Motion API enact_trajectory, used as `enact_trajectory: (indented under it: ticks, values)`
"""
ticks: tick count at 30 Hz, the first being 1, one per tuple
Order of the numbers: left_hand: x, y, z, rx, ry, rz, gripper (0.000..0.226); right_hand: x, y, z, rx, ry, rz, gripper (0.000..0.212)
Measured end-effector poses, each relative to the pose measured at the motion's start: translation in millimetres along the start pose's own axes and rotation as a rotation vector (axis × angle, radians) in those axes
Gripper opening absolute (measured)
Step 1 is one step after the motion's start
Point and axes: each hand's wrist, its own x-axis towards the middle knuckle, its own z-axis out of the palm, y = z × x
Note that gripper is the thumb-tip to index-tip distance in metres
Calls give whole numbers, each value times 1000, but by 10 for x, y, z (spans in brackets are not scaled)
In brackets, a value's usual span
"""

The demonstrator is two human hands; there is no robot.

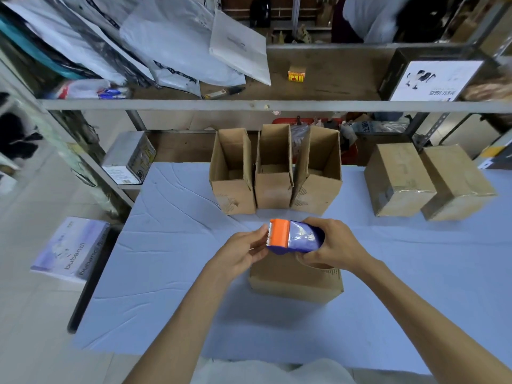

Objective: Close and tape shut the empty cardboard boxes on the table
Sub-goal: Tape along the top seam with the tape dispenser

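Tape dispenser [297, 237] held over closed box [291, 281]
Right hand [333, 242] grip clasps dispenser body; left hand [245, 252] grip pinches its orange end, possibly the tape

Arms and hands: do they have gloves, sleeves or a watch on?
No gloves: the left hand and right hand are bare, with no ring or watch showing. No sleeves either: the left forearm and right forearm are uncovered down to the picture's edge. Between them, at the bottom, a pale off-white garment shows.
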Motion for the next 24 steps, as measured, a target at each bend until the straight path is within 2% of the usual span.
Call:
enact_trajectory:
  ticks: [5, 14, 24]
  values:
    - [24, -6, 66, -148, -25, -109, 14, -6, -3, -23, 17, -30, 13, 65]
    - [32, 24, 117, -143, 40, -141, 10, -3, -22, -36, 16, -27, 22, 65]
    - [51, 26, 176, 73, 86, -77, 21, 21, -20, -49, -4, -56, 5, 66]
